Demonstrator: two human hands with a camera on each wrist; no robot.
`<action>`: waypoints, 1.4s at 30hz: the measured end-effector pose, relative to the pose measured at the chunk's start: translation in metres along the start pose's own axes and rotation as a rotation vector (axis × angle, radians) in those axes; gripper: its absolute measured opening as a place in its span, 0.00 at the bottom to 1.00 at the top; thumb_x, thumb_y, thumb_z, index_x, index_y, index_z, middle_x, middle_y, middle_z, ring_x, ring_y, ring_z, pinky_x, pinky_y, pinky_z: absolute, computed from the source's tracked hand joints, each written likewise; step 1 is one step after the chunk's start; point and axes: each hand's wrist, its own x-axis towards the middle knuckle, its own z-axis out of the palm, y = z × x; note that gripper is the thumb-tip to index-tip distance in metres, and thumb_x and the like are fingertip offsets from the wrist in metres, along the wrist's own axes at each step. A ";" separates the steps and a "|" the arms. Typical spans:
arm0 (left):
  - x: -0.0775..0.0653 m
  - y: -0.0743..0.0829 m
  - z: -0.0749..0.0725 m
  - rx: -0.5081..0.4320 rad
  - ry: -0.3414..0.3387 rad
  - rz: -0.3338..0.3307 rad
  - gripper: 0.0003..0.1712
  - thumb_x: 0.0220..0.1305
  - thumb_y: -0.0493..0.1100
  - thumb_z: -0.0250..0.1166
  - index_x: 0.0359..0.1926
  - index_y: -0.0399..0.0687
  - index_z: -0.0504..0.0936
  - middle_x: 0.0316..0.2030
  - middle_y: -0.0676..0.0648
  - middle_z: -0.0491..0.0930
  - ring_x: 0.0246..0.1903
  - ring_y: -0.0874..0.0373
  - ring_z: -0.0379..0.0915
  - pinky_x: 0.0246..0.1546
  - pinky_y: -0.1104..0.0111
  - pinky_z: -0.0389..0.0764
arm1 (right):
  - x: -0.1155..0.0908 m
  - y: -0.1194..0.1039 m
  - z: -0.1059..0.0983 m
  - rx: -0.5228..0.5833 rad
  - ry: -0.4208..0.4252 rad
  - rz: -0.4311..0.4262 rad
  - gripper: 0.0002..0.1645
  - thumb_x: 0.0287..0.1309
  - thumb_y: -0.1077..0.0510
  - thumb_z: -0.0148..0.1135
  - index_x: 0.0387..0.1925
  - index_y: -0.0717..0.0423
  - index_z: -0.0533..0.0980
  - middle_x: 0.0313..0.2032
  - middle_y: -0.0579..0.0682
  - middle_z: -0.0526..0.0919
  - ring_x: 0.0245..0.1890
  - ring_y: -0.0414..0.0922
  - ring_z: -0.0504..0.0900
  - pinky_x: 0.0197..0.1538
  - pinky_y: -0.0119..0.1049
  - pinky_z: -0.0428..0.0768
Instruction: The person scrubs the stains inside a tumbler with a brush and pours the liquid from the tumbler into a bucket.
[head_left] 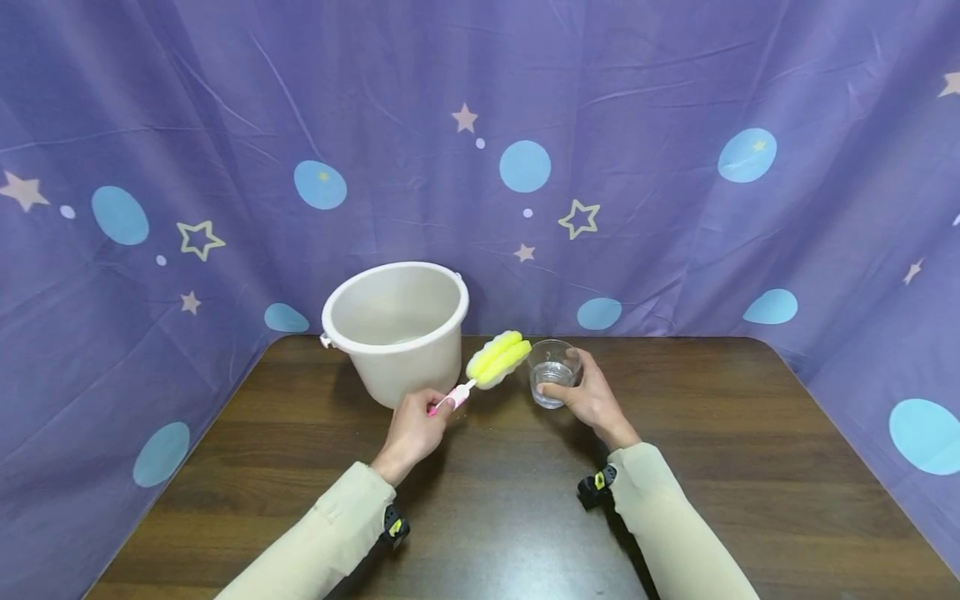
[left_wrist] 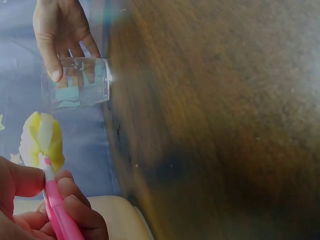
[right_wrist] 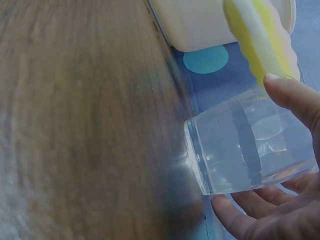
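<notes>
My left hand (head_left: 416,427) grips the pink-and-white handle of a sponge cup brush (head_left: 498,360). Its yellow and white head points up and to the right, close to the rim of a clear drinking glass (head_left: 551,375). That glass has some clear liquid in the bottom. My right hand (head_left: 592,396) holds the glass from its right side, thumb in front and fingers behind. In the right wrist view, the brush head (right_wrist: 262,40) shows beyond the thumb, just outside the glass (right_wrist: 240,145). I cannot tell whether the glass base touches the table.
A white bucket (head_left: 405,350) stands at the back left of the brown wooden table (head_left: 495,517), just behind my left hand. A purple curtain (head_left: 637,100) with stars and blue dots hangs behind the table. Each wrist carries a small black camera (head_left: 597,487).
</notes>
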 end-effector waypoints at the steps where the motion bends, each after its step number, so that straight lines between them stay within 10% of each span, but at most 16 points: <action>1: -0.001 -0.001 0.000 0.001 0.001 -0.007 0.08 0.63 0.41 0.62 0.33 0.41 0.84 0.20 0.50 0.75 0.22 0.58 0.67 0.27 0.66 0.69 | 0.000 0.000 0.000 -0.002 -0.001 0.001 0.54 0.40 0.53 0.78 0.66 0.59 0.58 0.58 0.61 0.70 0.55 0.56 0.71 0.60 0.49 0.67; 42: -0.007 -0.029 0.013 0.152 -0.059 -0.083 0.08 0.63 0.41 0.60 0.34 0.43 0.84 0.24 0.50 0.77 0.28 0.53 0.73 0.32 0.57 0.73 | -0.002 0.000 0.000 -0.009 0.002 0.004 0.55 0.39 0.52 0.78 0.66 0.57 0.58 0.58 0.61 0.70 0.56 0.56 0.71 0.60 0.50 0.66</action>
